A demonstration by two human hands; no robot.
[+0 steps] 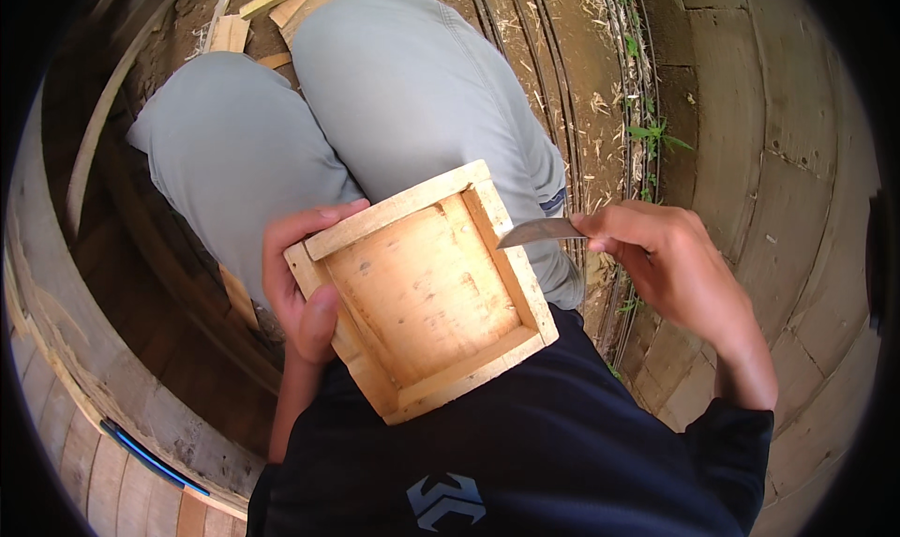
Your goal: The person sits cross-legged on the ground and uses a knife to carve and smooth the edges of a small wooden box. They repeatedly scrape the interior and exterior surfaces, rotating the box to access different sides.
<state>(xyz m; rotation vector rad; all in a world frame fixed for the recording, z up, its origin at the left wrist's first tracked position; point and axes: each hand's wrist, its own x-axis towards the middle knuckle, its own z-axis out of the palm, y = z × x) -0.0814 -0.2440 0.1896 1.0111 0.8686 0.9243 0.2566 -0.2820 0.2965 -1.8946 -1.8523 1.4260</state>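
A shallow square wooden box (427, 289), its open side facing up, is tilted over my lap. My left hand (305, 284) grips its left side, with the thumb over the rim and fingers behind. In my right hand (661, 246) is a knife with a short metal blade (539, 231), pinched between thumb and fingers. The blade's tip lies at the box's right wall, near the upper corner; I cannot tell whether it touches the wood. Most of the knife's handle is hidden in the fist. Inside, the box's pale bottom shows a few dark marks.
My knees in grey trousers (394, 78) are beyond the box. Dark cables (539, 59) run along the dirt ground strewn with shavings. Wood offcuts (230, 33) lie at the upper left. Plank boards (797, 162) are on the right, and a curved-looking wooden beam (103, 359) on the left.
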